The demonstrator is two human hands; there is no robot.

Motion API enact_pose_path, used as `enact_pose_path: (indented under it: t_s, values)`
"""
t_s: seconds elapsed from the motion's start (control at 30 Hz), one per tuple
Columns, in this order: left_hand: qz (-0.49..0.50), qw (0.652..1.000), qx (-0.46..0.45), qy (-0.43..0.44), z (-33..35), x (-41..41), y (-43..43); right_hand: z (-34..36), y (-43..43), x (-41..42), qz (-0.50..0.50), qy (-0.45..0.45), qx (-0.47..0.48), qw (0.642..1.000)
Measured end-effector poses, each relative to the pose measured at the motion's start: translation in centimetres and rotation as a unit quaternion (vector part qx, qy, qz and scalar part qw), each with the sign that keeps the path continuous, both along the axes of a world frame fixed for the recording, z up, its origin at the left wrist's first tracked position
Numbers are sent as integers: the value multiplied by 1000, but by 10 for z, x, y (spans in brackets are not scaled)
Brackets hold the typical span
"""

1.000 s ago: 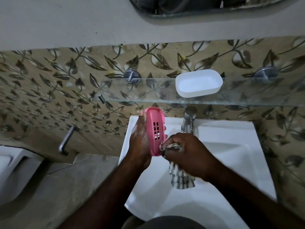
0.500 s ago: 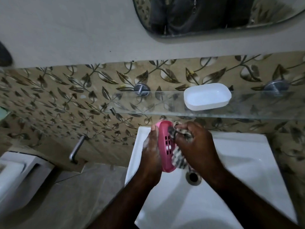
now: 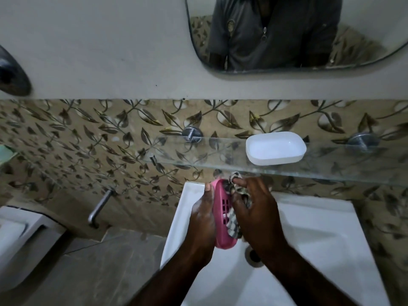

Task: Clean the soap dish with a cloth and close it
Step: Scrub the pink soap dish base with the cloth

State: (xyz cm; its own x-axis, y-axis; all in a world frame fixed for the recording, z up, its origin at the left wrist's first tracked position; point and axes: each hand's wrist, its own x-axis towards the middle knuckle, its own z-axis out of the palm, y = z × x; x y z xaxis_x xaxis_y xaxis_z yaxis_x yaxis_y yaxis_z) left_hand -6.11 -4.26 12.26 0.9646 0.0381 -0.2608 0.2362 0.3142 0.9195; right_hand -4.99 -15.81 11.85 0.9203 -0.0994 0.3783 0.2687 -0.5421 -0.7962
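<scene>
My left hand (image 3: 202,219) holds a pink slotted soap dish tray (image 3: 221,217) on edge over the white sink (image 3: 320,250). My right hand (image 3: 257,214) presses a checked grey-and-white cloth (image 3: 234,224) against the tray's inner face, with the cloth bunched at the tray's upper end. The white soap dish lid (image 3: 276,147) lies apart on the glass shelf (image 3: 198,155), open side up. The tap is hidden behind my hands.
The sink drain (image 3: 254,256) shows just below my right wrist. A mirror (image 3: 298,34) hangs above the shelf. A metal pipe (image 3: 99,207) sticks out of the leaf-patterned tiled wall at left, beside a white toilet cistern (image 3: 17,239).
My right hand moved the cloth from the tray's lower end up to its upper end. The view tilted upward, bringing more of the mirror in.
</scene>
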Motion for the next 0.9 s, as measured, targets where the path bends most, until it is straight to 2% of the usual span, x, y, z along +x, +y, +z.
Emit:
enact_pose_path:
  t_s: [0.1, 0.3, 0.4, 0.5, 0.57, 0.63, 0.7, 0.77, 0.9]
  values:
    - [15, 1000, 18, -8, 0, -1, 6, -13, 4, -17, -8, 52, -9, 999]
    - [60, 998, 16, -9, 7, 9, 8, 4, 7, -45, 74, 213, -5, 974]
    - [76, 995, 53, -22, 5, 12, 2, 26, 1, -45, 117, 246, 66, 960]
    - [92, 995, -6, 28, 7, 16, 3, 41, -1, -41, 145, 239, 181, 943]
    - [47, 995, -51, 66, 11, 17, 5, 41, -2, -35, 135, 239, 328, 904]
    - [2, 995, -57, 81, 14, 13, 9, 35, -5, -30, 117, 254, 481, 831]
    - [-27, 993, -65, 94, 13, 9, 14, 26, -8, -29, 110, 262, 556, 781]
    - [-61, 992, -59, 96, 12, 2, 14, 17, -6, -33, 112, 276, 553, 778]
    - [-83, 995, 7, 53, 15, -10, 9, 4, 4, -42, 80, 284, 508, 809]
